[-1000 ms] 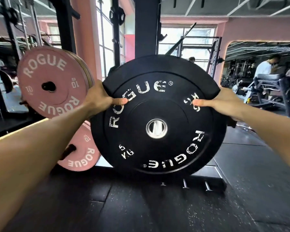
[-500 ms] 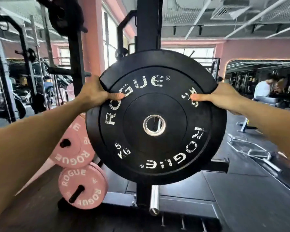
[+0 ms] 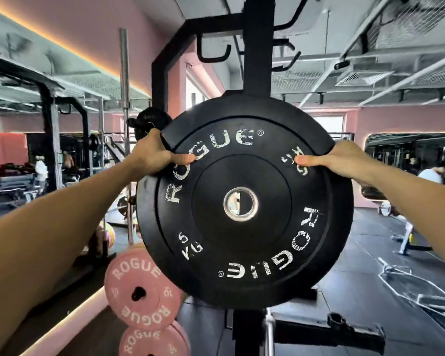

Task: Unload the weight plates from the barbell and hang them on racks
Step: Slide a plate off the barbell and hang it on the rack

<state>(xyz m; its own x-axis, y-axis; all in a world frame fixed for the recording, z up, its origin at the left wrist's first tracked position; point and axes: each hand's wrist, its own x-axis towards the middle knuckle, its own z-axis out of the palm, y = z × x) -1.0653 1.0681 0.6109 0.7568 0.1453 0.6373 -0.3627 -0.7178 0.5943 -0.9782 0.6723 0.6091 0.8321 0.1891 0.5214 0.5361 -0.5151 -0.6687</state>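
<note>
We hold a black weight plate (image 3: 244, 201) upright at chest height, its face marked five kilograms, directly in front of a black rack post (image 3: 256, 47). Our left hand (image 3: 153, 155) grips its upper left rim and our right hand (image 3: 344, 160) its upper right rim, thumbs pressed on the face and fingers wrapped behind. Through the centre hole we see no peg yet, so this plate is not hung. Below left, two pink plates (image 3: 141, 291) already sit on rack pegs.
</note>
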